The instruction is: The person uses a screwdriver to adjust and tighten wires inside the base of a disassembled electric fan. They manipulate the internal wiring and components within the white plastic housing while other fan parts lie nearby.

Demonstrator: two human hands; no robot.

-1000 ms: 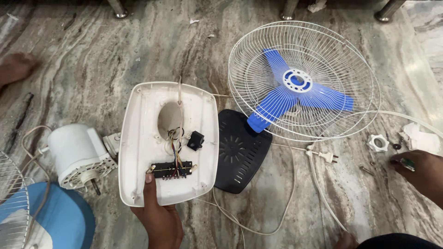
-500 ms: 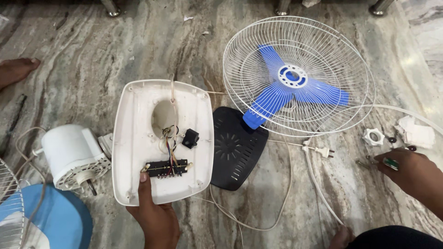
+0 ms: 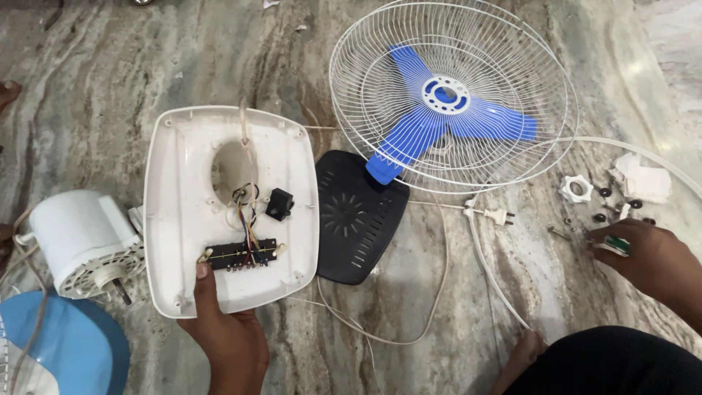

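Note:
My left hand (image 3: 223,333) grips the near edge of an upturned white fan base shell (image 3: 175,168), thumb resting inside by its black switch strip (image 3: 241,254) with coloured wires. My right hand (image 3: 647,260) lies on the floor at the right, fingers closed on a small green-and-white tool (image 3: 613,245) among loose screws and a white plastic nut (image 3: 576,189). A black vented base plate (image 3: 355,219) lies beside the shell. Beyond it rests a white wire fan guard (image 3: 541,88) with a blue three-blade propeller (image 3: 446,121) inside.
A white fan motor (image 3: 80,238) lies left of the shell, above a blue blade (image 3: 66,351). A white power cord with plug (image 3: 497,216) loops across the marble floor. My dark-clad leg (image 3: 621,366) fills the lower right. White plastic pieces (image 3: 647,179) sit far right.
The view has shifted so everything sits lower and nearer. My right hand has slid left to the loose screws. My left hand keeps its hold on the shell.

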